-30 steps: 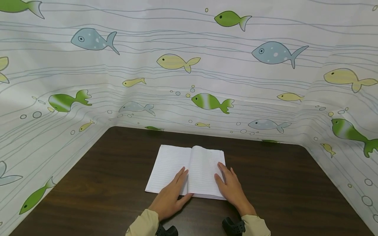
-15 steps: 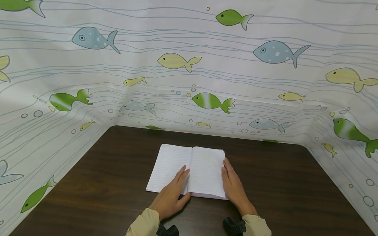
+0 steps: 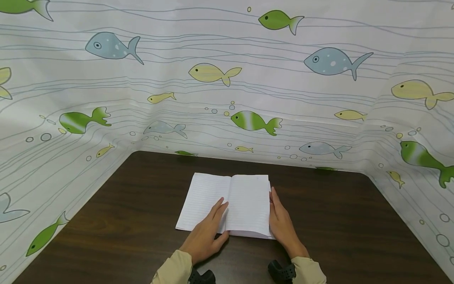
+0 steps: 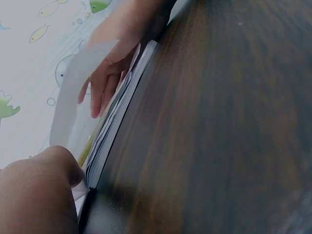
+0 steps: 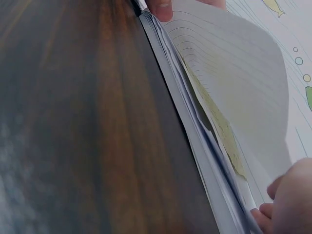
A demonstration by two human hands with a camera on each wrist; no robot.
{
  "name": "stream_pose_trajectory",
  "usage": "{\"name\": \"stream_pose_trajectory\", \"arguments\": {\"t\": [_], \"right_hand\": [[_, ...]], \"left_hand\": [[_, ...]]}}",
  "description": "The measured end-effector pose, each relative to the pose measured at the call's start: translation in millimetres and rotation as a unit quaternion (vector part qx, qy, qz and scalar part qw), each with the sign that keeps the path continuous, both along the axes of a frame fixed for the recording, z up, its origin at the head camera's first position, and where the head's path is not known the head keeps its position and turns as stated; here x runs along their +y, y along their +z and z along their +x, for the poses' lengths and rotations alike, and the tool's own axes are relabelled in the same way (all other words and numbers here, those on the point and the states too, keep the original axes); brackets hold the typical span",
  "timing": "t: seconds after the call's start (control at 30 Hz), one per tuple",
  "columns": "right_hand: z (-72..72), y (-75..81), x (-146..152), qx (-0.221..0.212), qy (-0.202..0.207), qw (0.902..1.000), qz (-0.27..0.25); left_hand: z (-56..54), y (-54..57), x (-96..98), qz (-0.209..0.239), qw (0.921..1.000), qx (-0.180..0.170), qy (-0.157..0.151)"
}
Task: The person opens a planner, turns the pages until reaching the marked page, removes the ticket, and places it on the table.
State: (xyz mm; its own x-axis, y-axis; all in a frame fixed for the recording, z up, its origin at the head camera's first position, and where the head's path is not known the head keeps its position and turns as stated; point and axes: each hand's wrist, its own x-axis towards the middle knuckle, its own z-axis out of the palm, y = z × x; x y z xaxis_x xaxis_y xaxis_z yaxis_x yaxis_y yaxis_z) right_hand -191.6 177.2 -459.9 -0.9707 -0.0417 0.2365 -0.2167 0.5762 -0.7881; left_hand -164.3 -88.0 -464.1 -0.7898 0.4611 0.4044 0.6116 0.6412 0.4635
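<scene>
Since the frame 1.0 s ago, R hand (image 3: 285, 225) has gone from atop the RH pg to the outer edge of the lined notebook (image 3: 207, 193), and the top RH leaf (image 5: 258, 83) has risen along that side; L hand (image 3: 205, 236) and notebook approx. unchanged in posn. Notebook lies spread nr ctr of the dark brown woodgrain bench (image 3: 103, 221), fold running away from the person, LH side flat. L hand: fingers straight, resting on the lower LH pg w/ tips by the fold; thumb at the bottom edge, just beside the fold; resting, not gripping. R hand: on its side, fingers extended at the RH edge, partly under the raised leaf; thumb also below the leaf per R wrist view, i.e. supporting rather than pinching. Leaf: bowed upward, free edge at R hand, bound side down at the fold; gap betw. it and the pp. beneath seen in both wrist views. Lower pp. slightly wavy; yellowish strip (image 5: 219, 126) w/ uneven edge shows betw. them and the leaf, exact nature can't be told. Cream sleeves (image 3: 172, 268) and black wrist devices (image 3: 281, 272) on both arms. White fish-print sheet (image 3: 220, 39) stands behind and at both sides of the bench.
</scene>
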Motion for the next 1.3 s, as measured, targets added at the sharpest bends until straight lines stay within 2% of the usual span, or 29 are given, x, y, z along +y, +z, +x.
{"name": "stream_pose_trajectory", "arguments": {"t": [0.2, 0.33, 0.47, 0.6, 0.7, 0.8, 0.87, 0.9, 0.97, 1.03, 1.1, 1.2, 1.3], "right_hand": [[-0.7, -2.2, 0, 0.008, 0.003, 0.9998, 0.016], [-1.5, -2.7, -1, 0.006, 0.002, 0.9992, 0.039], [-1.9, -2.4, -1, 0.007, 0.000, 0.9985, 0.054], [-2.0, -2.2, -3, 0.002, -0.002, 0.9978, 0.066], [-2.2, -1.5, -4, -0.011, -0.004, 0.9975, 0.070], [-1.8, 0.0, -5, -0.019, -0.007, 0.9973, 0.070], [-1.7, 0.5, -5, -0.022, -0.009, 0.9973, 0.069], [-1.4, 1.0, -5, -0.023, -0.010, 0.9973, 0.069], [-1.0, 1.6, -5, -0.024, -0.012, 0.9973, 0.069], [-1.2, 1.2, -5, -0.026, -0.013, 0.9972, 0.069], [-1.4, 0.9, -5, -0.028, -0.015, 0.9970, 0.071], [-1.7, 0.1, -5, -0.027, -0.017, 0.9967, 0.075], [-1.2, 0.2, -5, -0.025, -0.014, 0.9968, 0.075]], "left_hand": [[0.5, -0.1, 0.4, 0.005, 1.0000, -0.006, 0.000], [0.7, -0.1, 0.3, 0.013, 0.9999, 0.004, -0.001], [0.0, -0.4, -0.1, 0.019, 0.9994, 0.028, 0.011], [-0.9, -0.4, 0.5, 0.026, 0.9960, 0.073, 0.044], [-2.8, -0.5, 1.6, 0.033, 0.9868, 0.134, 0.084], [-6.1, -0.6, 0.7, 0.033, 0.9720, 0.193, 0.130], [-8.1, 0.0, -0.7, 0.030, 0.9638, 0.216, 0.154], [-9.1, -0.2, -1.7, 0.024, 0.9604, 0.227, 0.160], [-10.6, -0.8, -3.1, 0.014, 0.9583, 0.240, 0.155], [-10.8, -1.3, -3.4, 0.004, 0.9613, 0.238, 0.139], [-9.8, -2.0, -2.9, 0.000, 0.9691, 0.218, 0.115], [-6.1, -3.5, -1.1, -0.024, 0.9856, 0.149, 0.076], [-1.3, -4.9, 0.5, -0.063, 0.9940, 0.071, 0.054]]}}
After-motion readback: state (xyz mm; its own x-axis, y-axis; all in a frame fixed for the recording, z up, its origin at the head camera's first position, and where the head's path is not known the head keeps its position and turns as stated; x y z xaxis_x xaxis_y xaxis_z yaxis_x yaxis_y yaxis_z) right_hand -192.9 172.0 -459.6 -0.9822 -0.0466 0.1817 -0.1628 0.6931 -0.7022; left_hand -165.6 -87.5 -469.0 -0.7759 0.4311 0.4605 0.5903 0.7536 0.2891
